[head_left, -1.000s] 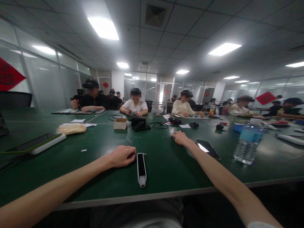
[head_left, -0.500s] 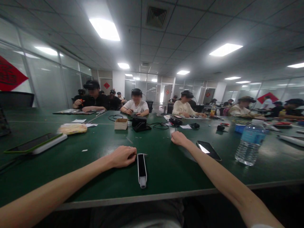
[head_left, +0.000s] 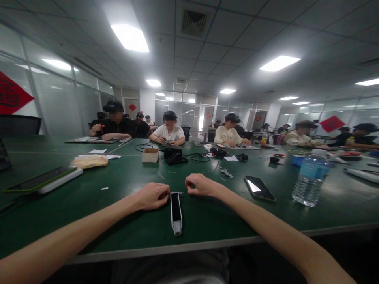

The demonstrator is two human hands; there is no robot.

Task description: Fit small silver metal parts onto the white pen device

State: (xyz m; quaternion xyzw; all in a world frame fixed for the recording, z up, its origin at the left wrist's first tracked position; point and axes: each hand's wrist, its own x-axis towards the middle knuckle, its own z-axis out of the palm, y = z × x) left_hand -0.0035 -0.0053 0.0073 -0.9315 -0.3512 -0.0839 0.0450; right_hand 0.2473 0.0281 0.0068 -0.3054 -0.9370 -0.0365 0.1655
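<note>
A slim white device with a long dark face [head_left: 176,213] lies lengthwise on the green table in front of me. My left hand [head_left: 154,195] rests beside its far left end, fingers curled closed; what they hold, if anything, is hidden. Just right of that same end, my right hand [head_left: 199,185] is closed with thumb and index finger bent together. Anything between those fingertips is too small to make out. Beyond my right hand lies a little heap of small silvery parts [head_left: 225,172].
To the right are a phone [head_left: 259,188] and a water bottle [head_left: 311,178]. A green-edged tablet [head_left: 41,179] and a plastic-wrapped packet [head_left: 89,161] lie left. Farther off stand a small cardboard box [head_left: 150,155] and black cabled equipment [head_left: 174,154]. Several people sit across the table.
My right hand has come back from the small silvery parts, leftward and toward me, to the far end of the white device. My left hand has stayed in place.
</note>
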